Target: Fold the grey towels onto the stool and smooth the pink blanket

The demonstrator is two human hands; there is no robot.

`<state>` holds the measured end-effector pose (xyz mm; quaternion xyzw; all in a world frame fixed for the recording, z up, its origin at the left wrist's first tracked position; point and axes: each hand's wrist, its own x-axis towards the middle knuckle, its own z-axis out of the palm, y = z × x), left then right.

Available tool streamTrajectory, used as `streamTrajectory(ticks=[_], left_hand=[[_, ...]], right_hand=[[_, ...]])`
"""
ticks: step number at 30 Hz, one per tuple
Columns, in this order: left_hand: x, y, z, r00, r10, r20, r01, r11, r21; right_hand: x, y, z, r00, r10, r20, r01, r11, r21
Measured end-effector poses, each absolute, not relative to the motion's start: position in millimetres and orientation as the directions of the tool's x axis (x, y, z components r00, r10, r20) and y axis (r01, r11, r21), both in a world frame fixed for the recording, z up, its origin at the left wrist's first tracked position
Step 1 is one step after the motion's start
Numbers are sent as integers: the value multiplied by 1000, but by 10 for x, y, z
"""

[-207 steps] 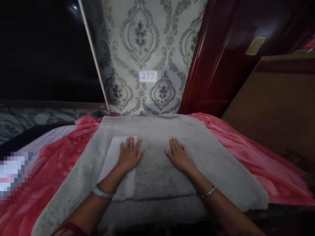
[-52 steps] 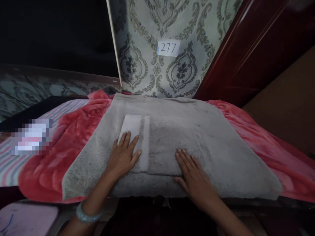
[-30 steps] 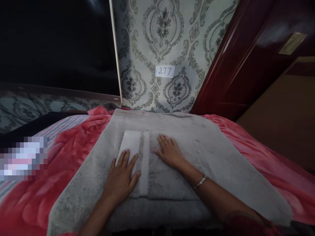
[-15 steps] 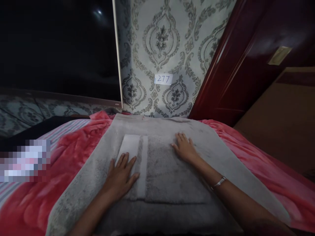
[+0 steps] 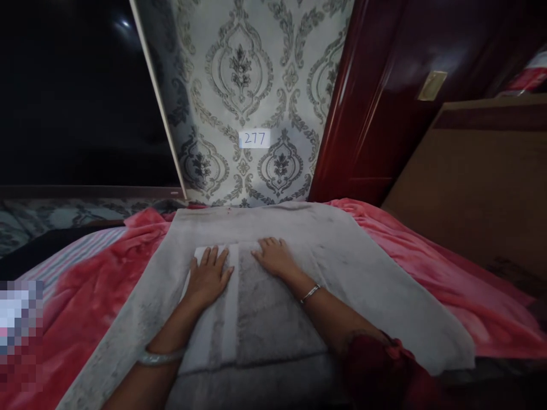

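If the left hand (image 5: 209, 279) and the right hand (image 5: 273, 256) were to press unevenly, the towel (image 5: 273, 324) in the head view could well skew or ruck up, since it is soft and rests on another soft layer, a pale grey cloth (image 5: 397, 296). A dragging palm might deepen the creases across its middle. Under the cloth, a bunched red blanket (image 5: 436, 267) would probably give at a hard push, tilting the towel's edges.

Grey with white bands at its left end, the towel lies flat beneath both hands and reaches back between the forearms. The left hand is palm down on the white end, fingers spread; the right, slightly blurred, is flat by the far edge. Neither grasps anything. The right arm hides the towel's near right corner.
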<state>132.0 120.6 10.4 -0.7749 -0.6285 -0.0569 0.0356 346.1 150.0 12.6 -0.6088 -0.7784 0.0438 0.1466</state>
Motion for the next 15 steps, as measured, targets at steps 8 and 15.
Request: streamTrajectory(ticks=[8, 15], left_hand=[[1308, 1202, 146, 206, 963, 173, 969, -225, 99], [1094, 1292, 101, -99, 940, 326, 932, -27, 361]], right_hand=[[4305, 1519, -27, 83, 986, 143, 933, -26, -359], [4557, 1393, -146, 151, 980, 129, 818, -50, -573]])
